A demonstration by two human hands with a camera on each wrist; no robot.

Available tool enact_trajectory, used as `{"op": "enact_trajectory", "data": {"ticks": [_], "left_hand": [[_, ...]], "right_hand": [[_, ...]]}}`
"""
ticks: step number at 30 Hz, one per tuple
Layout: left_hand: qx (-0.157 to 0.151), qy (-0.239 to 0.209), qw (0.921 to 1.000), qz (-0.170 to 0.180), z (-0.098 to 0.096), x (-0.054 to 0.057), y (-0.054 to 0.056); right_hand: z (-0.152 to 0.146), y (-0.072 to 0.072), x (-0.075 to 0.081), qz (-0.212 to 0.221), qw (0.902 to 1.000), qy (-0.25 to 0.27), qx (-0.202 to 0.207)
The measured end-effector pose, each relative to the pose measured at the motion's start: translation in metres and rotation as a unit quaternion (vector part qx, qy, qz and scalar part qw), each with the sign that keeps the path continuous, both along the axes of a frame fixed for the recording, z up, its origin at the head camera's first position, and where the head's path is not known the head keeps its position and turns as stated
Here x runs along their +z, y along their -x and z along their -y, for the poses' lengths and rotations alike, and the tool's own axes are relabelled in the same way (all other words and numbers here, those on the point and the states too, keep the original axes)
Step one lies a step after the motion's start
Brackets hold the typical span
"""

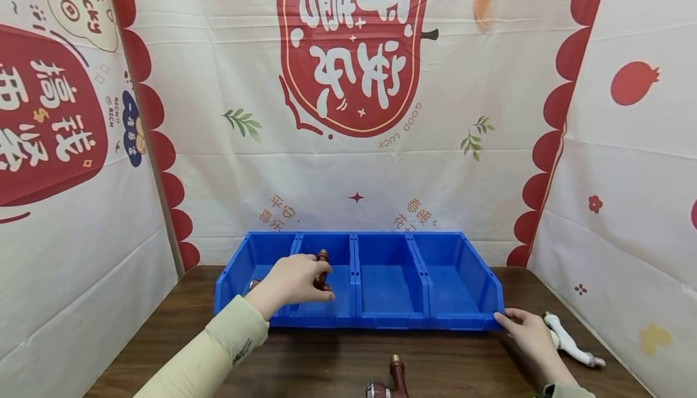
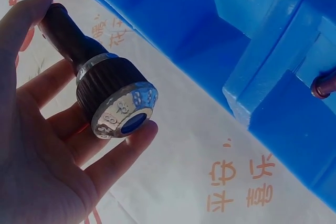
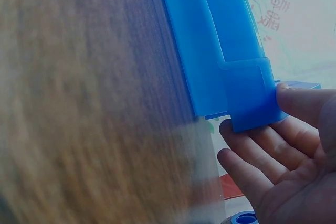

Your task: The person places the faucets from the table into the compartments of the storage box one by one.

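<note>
My left hand (image 1: pixel 291 280) is over the second compartment from the left of a row of blue bins (image 1: pixel 392 322). It holds a dark brown pipe-shaped fitting (image 2: pixel 118 93) with a ribbed collar and a silver bevelled end bearing raised marks. The thumb lies at the tube's end, the fingers behind the collar. My right hand (image 1: pixel 530 334) grips the front right corner of the bin row, its thumb on one side and fingers on the other in the right wrist view. Another brown fitting (image 1: pixel 254 284) lies in the leftmost compartment, mostly hidden by the left hand.
On the wooden table (image 1: pixel 316 362), a reddish-brown fitting (image 1: pixel 399 377) with a brass tip lies at the front. A white fitting (image 1: pixel 572 346) lies at the right, beyond the right hand. Printed cloth walls (image 1: pixel 354 174) stand behind the bins and on both sides.
</note>
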State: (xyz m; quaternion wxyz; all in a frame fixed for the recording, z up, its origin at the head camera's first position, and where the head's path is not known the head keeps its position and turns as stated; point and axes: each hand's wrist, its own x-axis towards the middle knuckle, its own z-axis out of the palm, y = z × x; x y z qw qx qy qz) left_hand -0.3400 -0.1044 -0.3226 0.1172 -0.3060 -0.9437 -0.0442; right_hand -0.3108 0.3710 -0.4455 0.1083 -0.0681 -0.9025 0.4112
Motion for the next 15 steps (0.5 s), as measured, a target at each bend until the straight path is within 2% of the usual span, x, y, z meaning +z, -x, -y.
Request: {"op": "enact_trajectory", "data": {"ticks": [15], "left_hand": [[0.008,-0.011,0.9999,0.008,0.003,-0.0061,0.0064]], "right_hand": [[0.0008,-0.0017,-0.0006,-0.006,1.0,0.006,0.0]]}}
